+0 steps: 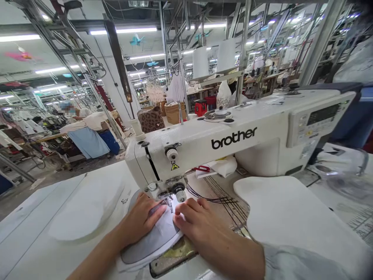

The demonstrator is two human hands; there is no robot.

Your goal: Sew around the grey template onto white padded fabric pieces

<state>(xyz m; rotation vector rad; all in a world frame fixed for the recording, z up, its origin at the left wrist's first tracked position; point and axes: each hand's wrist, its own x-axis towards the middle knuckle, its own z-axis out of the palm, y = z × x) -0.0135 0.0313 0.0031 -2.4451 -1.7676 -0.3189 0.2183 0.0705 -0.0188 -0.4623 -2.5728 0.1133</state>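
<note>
You seem to be guiding the grey fabric (154,245), lying at the presser foot (170,205). Your left hand (143,214) spreads thumb from fingers over it; your right hand (196,223) curls at its edge, pinch unclear. Next calls for even, flat feeding.

Sewing machine (271,122) stood on the tabletop (21,237), workpiece (151,238) beneath its needle end, one panel (87,212) to the left, a second panel (279,210) to the right, thread cones (201,62) behind.

White table (26,233): sewing machine (198,144); white piece (87,206) left, notched white piece (279,206) right, grey-faced piece (151,242) between.
</note>
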